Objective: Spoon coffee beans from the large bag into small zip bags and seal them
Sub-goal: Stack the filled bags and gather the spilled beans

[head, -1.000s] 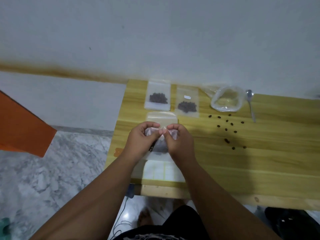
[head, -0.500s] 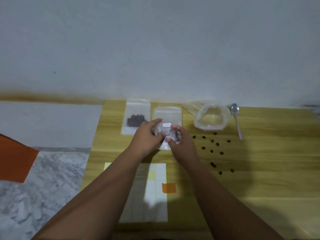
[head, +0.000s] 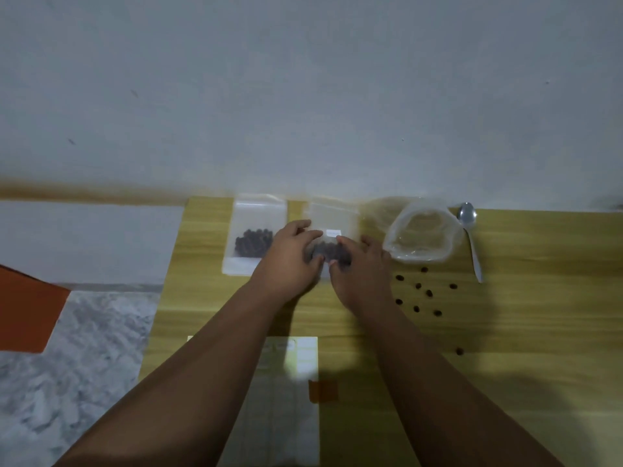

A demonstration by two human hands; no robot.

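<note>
Both hands meet over a small zip bag (head: pixel 328 252) of dark coffee beans at the back of the wooden table (head: pixel 522 348). My left hand (head: pixel 290 261) holds its left side and my right hand (head: pixel 362 274) its right side, fingers and thumbs curved around the beans. It lies over another small bag (head: pixel 332 214) that carries a white label. A third small bag (head: pixel 256 237) with beans lies flat just to the left. The large clear bag (head: pixel 423 234) sits open to the right, and the metal spoon (head: pixel 470 237) lies beside it.
Several loose beans (head: pixel 428 293) are scattered on the table right of my right hand. A sheet of labels (head: pixel 290 382) and an orange tag (head: pixel 323 390) lie near the front edge. The table's left edge drops to a marble floor, where an orange object (head: pixel 27 308) stands.
Both hands have carried the bean bag away from me, from above the label sheet to the back row, onto the labelled bag. The camera has tilted forward with them.
</note>
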